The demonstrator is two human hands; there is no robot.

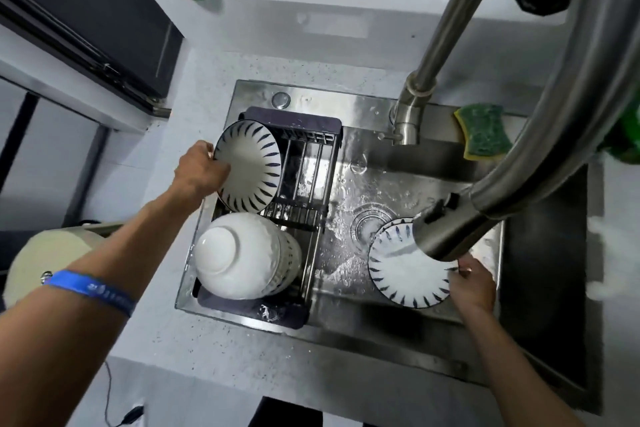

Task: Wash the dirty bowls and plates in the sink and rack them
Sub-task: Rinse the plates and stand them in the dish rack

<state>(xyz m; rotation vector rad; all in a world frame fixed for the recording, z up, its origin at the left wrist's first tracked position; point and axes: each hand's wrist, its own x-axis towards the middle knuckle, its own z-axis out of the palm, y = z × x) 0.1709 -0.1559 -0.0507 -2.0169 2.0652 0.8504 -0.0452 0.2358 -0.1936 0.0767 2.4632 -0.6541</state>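
Left hand (200, 174) grips plate (247, 166) over rack (304, 163), centre-left; right hand (472, 288) grips plate under tap (405, 270), lower right. Risk: wet rims slipping, chipping.

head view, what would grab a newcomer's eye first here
Two white plates with dark blue rim dashes stand out: the left hand holds one plate on edge at the rack, the right hand holds the other plate in the sink under the big steel faucet. White bowls sit upturned in the rack's near end.
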